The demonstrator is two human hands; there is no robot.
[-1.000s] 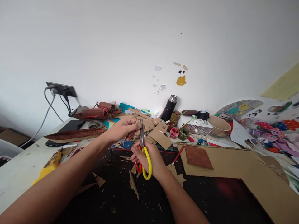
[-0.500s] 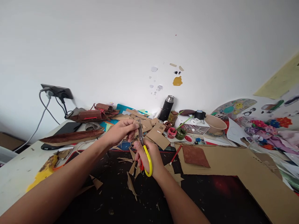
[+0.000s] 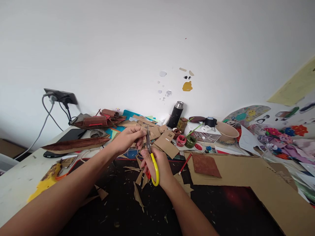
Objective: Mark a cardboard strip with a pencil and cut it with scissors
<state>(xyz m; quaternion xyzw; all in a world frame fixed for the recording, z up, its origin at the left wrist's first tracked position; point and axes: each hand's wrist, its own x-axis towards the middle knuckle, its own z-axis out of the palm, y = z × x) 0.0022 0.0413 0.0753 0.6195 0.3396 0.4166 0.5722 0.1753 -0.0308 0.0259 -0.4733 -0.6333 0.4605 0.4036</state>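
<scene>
My right hand [image 3: 158,165] is closed around scissors [image 3: 155,168] with yellow and red handles. Their metal blades point up and away from me. Beside the blades, my left hand [image 3: 131,138] pinches with thumb and fingertips; whatever is between them is too small or hidden to make out. Cardboard scraps [image 3: 139,196] lie on the dark mat [image 3: 118,206] below both hands. Behind them is a pile of cut cardboard [image 3: 167,144].
Left are brown-painted boat shapes [image 3: 76,144] and a yellow piece [image 3: 45,183]. Paint jars [image 3: 181,141] and a black flask [image 3: 176,114] stand by the wall. A large cardboard sheet [image 3: 236,168] on the right bears a brown square [image 3: 206,165], beside a red pencil [image 3: 185,164].
The yellow handle has shifted very slightly left in my right hand. My left hand keeps its pinch beside the blades, almost unmoved.
</scene>
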